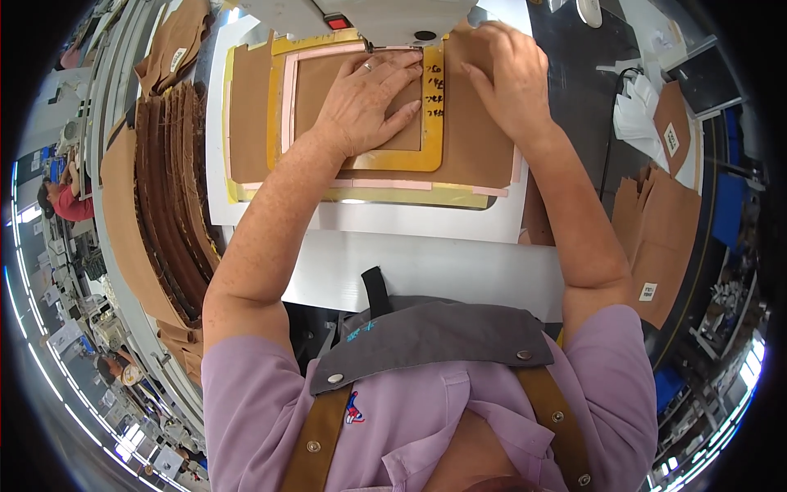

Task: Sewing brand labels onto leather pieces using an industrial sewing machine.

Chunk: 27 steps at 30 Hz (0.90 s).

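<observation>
A brown fabric piece (479, 143) lies flat on a pale yellow template (459, 198) with pink strips along its edges. On top of the fabric sits a yellow rectangular frame (433, 148) with dark handwriting on its right side. My left hand (365, 102), wearing a ring, is spread flat inside this frame, its fingertips reaching the frame's right bar. Over the fabric's far right part is my right hand (518, 82), fingers bent and thumb held apart, with nothing visible in it. A white sewing machine head (402, 18) overhangs the frame's far edge.
Stacked brown fabric pieces (168, 189) stand along the left. More brown pieces (660, 238) with white labels lie at the right, near crumpled white material (639, 115) and a dark screen (703, 78). A white sheet (234, 215) lies under the template. Other people sit far left.
</observation>
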Each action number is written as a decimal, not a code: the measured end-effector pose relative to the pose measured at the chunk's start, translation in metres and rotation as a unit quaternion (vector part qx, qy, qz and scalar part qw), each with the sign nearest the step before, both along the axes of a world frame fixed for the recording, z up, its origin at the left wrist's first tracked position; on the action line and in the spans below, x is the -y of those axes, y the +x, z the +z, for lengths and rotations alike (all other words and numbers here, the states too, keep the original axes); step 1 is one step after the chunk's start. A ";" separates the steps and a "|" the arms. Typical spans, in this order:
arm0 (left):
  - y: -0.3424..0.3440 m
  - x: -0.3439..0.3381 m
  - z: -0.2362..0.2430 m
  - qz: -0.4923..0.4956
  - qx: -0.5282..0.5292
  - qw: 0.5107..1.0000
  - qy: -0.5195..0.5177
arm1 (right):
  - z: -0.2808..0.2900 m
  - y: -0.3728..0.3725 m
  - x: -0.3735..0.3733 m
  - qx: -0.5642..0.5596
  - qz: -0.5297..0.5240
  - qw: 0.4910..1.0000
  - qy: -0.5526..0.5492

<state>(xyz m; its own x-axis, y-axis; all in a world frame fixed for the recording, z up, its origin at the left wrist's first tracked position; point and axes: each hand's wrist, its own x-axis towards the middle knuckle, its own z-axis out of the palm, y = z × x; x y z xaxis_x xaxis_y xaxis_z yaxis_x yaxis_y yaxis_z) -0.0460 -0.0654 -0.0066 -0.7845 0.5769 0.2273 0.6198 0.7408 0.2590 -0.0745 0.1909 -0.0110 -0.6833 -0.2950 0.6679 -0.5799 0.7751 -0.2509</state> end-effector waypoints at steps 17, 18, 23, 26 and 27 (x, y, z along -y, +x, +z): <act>0.004 0.008 0.008 0.004 -0.052 0.998 -0.025 | 0.005 0.063 0.026 0.083 0.297 0.944 0.114; 0.005 0.009 0.006 0.006 -0.053 0.998 -0.026 | 0.005 0.064 0.029 0.078 0.292 0.948 0.099; 0.010 -0.001 0.003 -0.035 -0.043 0.998 0.020 | 0.004 0.069 0.029 0.076 0.278 0.955 0.074; 0.009 -0.002 -0.002 -0.014 -0.028 0.999 0.038 | 0.004 0.067 0.029 0.080 0.287 0.952 0.071; 0.008 -0.003 -0.002 -0.002 -0.024 0.998 0.051 | 0.003 0.068 0.029 0.086 0.287 0.952 0.066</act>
